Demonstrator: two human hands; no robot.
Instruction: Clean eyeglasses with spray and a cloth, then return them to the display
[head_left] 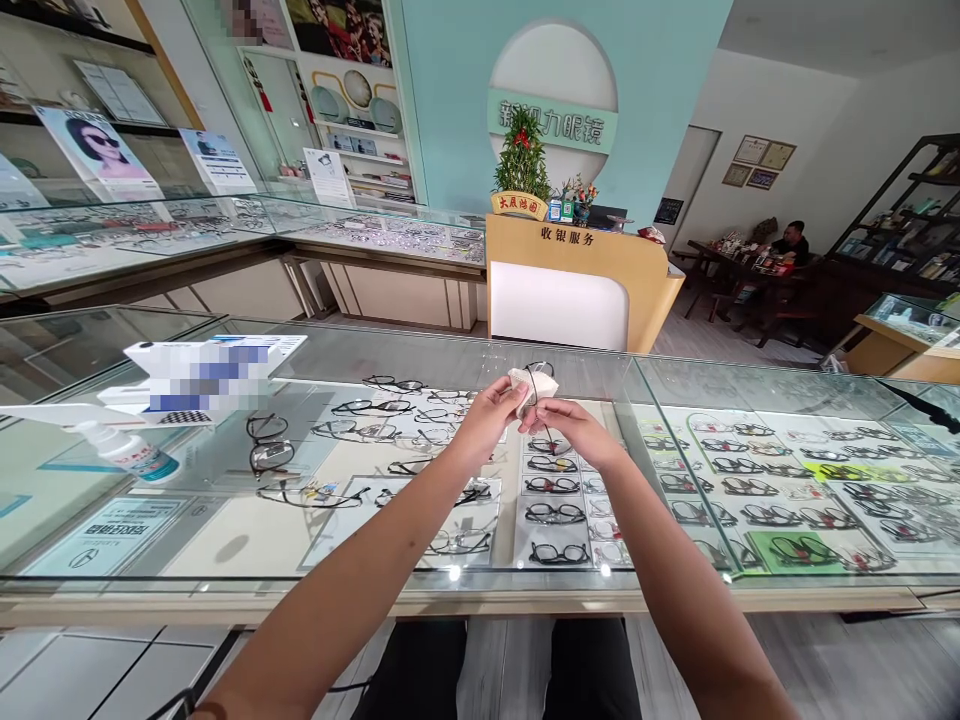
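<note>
Pinch grips, both closed: left hand (486, 418) on cloth (520, 381), right hand (577, 432) at its 3 o'clock on glasses (537, 400), above counter (675, 385). Judgement: brace frame, rub lens lightly.

The left hand (486, 418) pinches a crumpled white cloth (529, 384) around thin black-framed spectacles (541, 372). The right hand (574, 430), just beside it, grips their temple. Below the grip, rows of dark-framed glasses (555, 512) lie under the glass display counter (450, 350).
</note>
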